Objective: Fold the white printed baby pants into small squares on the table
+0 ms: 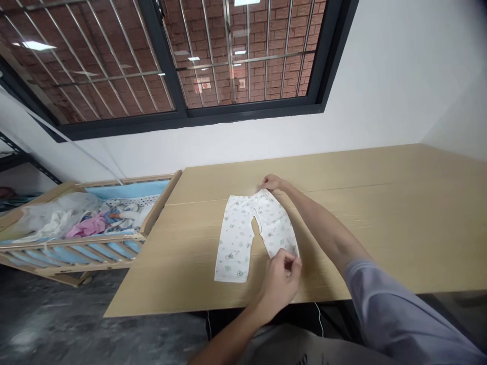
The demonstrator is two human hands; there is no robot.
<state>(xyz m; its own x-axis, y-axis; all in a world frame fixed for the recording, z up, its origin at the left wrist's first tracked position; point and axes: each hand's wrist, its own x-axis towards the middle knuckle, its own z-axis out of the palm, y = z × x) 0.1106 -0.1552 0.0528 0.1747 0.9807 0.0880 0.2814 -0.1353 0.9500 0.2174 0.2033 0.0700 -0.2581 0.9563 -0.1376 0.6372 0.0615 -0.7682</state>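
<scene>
Left hand (277,286) pinched on leg hem (294,251) of white printed baby trousers (238,238), right hand (271,182) at waistband (262,195), its grip unclear, trousers flat, not yet folded.

Left hand (279,286), right hand (272,182) pinching baby pants (243,238)

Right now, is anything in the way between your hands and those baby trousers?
Nothing visible: the left hand pinches the end of one leg and the right hand is at the waistband of the white printed trousers, both directly on the cloth.
</scene>
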